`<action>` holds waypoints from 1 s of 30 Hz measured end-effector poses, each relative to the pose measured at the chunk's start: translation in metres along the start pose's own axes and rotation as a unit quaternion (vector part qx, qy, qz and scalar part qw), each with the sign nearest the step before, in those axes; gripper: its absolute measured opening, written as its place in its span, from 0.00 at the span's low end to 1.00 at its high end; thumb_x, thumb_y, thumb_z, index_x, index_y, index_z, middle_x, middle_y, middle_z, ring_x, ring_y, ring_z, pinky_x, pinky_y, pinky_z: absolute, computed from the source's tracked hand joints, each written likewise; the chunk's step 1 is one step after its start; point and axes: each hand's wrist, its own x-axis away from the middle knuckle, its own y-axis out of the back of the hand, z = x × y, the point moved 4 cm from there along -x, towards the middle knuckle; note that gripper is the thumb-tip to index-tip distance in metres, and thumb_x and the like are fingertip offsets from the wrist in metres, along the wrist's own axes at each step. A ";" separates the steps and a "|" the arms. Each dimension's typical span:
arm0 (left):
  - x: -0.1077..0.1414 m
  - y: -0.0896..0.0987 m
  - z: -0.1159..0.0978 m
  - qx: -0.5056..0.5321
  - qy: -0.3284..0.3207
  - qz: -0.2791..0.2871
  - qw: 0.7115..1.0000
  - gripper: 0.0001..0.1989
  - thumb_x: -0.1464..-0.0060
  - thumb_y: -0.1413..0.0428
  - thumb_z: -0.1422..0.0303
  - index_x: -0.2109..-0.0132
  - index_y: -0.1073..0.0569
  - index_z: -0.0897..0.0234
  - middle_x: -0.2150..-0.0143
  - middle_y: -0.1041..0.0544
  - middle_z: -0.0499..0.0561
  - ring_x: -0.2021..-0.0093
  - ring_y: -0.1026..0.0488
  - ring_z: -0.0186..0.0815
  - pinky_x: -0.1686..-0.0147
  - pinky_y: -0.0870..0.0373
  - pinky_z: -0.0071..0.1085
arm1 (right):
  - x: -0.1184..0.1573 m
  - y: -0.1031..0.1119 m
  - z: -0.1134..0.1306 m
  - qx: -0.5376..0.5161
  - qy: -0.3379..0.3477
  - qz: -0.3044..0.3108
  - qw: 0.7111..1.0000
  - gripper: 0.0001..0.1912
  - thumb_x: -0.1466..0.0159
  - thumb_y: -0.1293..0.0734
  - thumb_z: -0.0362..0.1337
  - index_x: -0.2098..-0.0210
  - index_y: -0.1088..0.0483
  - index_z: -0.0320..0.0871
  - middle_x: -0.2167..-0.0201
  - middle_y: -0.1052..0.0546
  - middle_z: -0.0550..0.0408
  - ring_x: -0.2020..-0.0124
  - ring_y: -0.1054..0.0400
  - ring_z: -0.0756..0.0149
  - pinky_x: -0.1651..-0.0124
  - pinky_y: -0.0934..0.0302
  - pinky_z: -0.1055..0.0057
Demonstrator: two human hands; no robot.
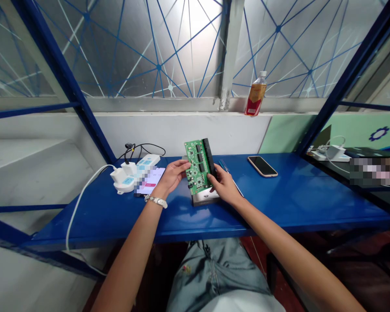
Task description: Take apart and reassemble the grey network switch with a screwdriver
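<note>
A green circuit board [197,167] with black connectors along its right edge is held up above the blue table. My left hand [173,175] grips its left side, and my right hand [224,185] holds its lower right side. Under the board sits a silver metal casing [205,198] with a dark front, partly hidden by the board and my right hand. Just beyond my right hand lies a blue-handled screwdriver [224,165], its thin shaft pointing toward me.
A white power strip [147,161] with plugs lies left on the blue table [295,197], beside a pixelated device [148,181]. A phone [262,166] lies right. A bottle [256,94] stands on the window ledge. Blue shelf uprights flank the table.
</note>
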 end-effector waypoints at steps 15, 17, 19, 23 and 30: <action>0.001 -0.005 -0.004 -0.053 -0.072 -0.044 0.995 0.18 0.65 0.24 0.61 0.65 0.17 0.65 0.67 0.18 0.50 0.64 0.24 0.34 0.56 0.27 0.33 | -0.002 0.011 0.009 0.057 0.033 -0.075 0.995 0.13 0.38 0.29 0.47 0.62 0.29 0.45 0.69 0.26 0.56 0.67 0.31 0.64 0.67 0.37 0.69; 0.000 -0.006 -0.003 -0.053 -0.074 -0.042 0.995 0.18 0.64 0.25 0.61 0.65 0.16 0.64 0.67 0.18 0.50 0.64 0.24 0.34 0.56 0.28 0.33 | -0.003 0.016 0.008 0.075 0.037 -0.092 0.992 0.14 0.39 0.28 0.48 0.63 0.28 0.45 0.75 0.31 0.60 0.73 0.36 0.67 0.70 0.40 0.69; 0.000 -0.008 -0.004 -0.058 -0.085 -0.034 0.994 0.17 0.64 0.25 0.61 0.65 0.16 0.63 0.65 0.18 0.51 0.62 0.25 0.35 0.54 0.29 0.34 | -0.004 0.016 0.006 0.038 0.013 -0.075 0.996 0.15 0.38 0.29 0.50 0.61 0.29 0.45 0.82 0.37 0.65 0.81 0.42 0.70 0.75 0.45 0.70; 0.001 -0.009 -0.008 -0.100 -0.138 -0.009 0.985 0.11 0.61 0.26 0.63 0.70 0.16 0.62 0.63 0.21 0.50 0.57 0.28 0.35 0.51 0.32 0.34 | -0.004 0.011 0.006 -0.073 -0.033 -0.036 0.996 0.20 0.37 0.30 0.52 0.55 0.36 0.46 0.80 0.27 0.62 0.83 0.34 0.68 0.79 0.46 0.72; 0.000 -0.006 -0.003 -0.142 -0.111 0.065 0.981 0.13 0.55 0.29 0.63 0.60 0.14 0.60 0.65 0.23 0.49 0.60 0.29 0.33 0.55 0.31 0.31 | -0.007 0.014 0.012 -0.249 -0.047 -0.041 0.967 0.20 0.43 0.30 0.42 0.53 0.36 0.49 0.68 0.25 0.60 0.74 0.31 0.69 0.76 0.36 0.74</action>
